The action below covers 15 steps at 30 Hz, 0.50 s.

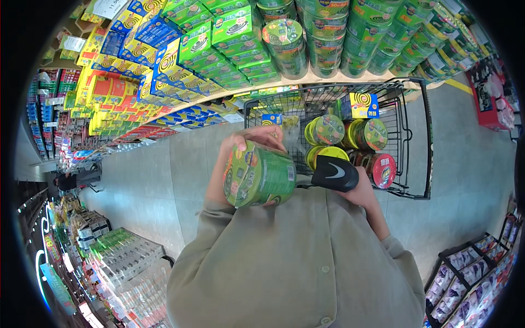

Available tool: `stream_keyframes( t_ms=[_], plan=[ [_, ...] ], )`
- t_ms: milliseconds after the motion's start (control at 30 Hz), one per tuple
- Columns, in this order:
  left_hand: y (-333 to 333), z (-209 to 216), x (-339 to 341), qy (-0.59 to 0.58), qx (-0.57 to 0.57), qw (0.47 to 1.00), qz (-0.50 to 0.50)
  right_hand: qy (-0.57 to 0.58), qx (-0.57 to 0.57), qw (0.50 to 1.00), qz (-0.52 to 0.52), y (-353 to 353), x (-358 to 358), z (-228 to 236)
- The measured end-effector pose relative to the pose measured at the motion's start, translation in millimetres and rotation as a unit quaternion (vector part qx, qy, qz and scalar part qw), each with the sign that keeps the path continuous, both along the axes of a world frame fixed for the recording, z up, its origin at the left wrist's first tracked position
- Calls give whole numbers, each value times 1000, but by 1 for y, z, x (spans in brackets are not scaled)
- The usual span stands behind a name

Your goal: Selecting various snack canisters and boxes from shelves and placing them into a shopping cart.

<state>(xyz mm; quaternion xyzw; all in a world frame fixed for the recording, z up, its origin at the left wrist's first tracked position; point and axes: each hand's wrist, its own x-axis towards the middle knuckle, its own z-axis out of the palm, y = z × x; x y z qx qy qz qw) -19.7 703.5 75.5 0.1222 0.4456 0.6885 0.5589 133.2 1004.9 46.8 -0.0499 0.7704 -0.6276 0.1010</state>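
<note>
My left hand (261, 136) is closed on a green round tub (261, 177) with a spiral coil picture on its lid. It holds the tub tilted in front of my chest, lid toward the left. My right hand (361, 188) is at the black shopping cart handle (334, 172), which has a pale curved mark; the handle hides most of its fingers. In the wire cart (421, 136) lie several green tubs with yellow rims (330, 129), a red-lidded tub (384, 170) and a blue and yellow box (364, 105).
Beyond the cart, a long shelf carries stacked green tubs (325, 44), green boxes (232, 30) and blue and yellow boxes (167, 60). Grey floor (142, 186) runs left. A stack of packaged goods (126, 257) stands lower left, a black rack (465, 273) lower right, a red display (492, 101) right.
</note>
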Motion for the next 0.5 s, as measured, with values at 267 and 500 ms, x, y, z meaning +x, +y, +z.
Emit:
stream_keyframes(
  t_ms=[267, 500],
  plan=[
    [18, 27, 16, -20, -3, 995, 93, -7, -4, 1000, 21, -7, -3, 9],
    [16, 19, 12, -4, -48, 989, 139, 19, 40, 998, 41, -11, 3, -2]
  ],
)
